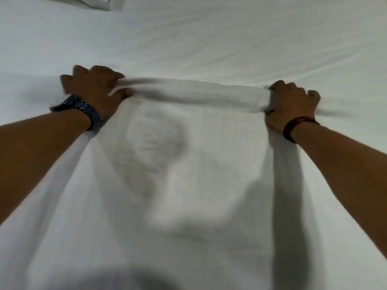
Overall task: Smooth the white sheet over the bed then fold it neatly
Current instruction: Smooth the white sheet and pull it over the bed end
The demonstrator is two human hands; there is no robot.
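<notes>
- Nearest the camera: a dark rounded blur at the bottom edge, too smeared to identify; above it the white sheet [188,185] runs away from the viewer as a broad panel, lying on the bed [251,38].
- Bed surface beyond is white too, with shallow diagonal wrinkles. A pale folded item shows at the top-left corner; cannot tell what it is.
- Far edge of the sheet is bunched into a thick roll stretched taut between both hands.
- Left hand [94,88]: fingers curled closed, clamping the left end of the roll. Dark blue watch [79,109] on that wrist.
- Right hand [293,101]: fingers closed round the right end. Black wristband [297,126] with a red mark.
- Frame is motion-blurred, so exact finger placement is uncertain.
- Judgement: this looks like a fold or a spreading pull in progress, with smoothing incomplete.
- To do it well: keep equal tension on both ends, hold hands level so the edge stays straight, lay it down squarely, then flatten the roll before creasing.
</notes>
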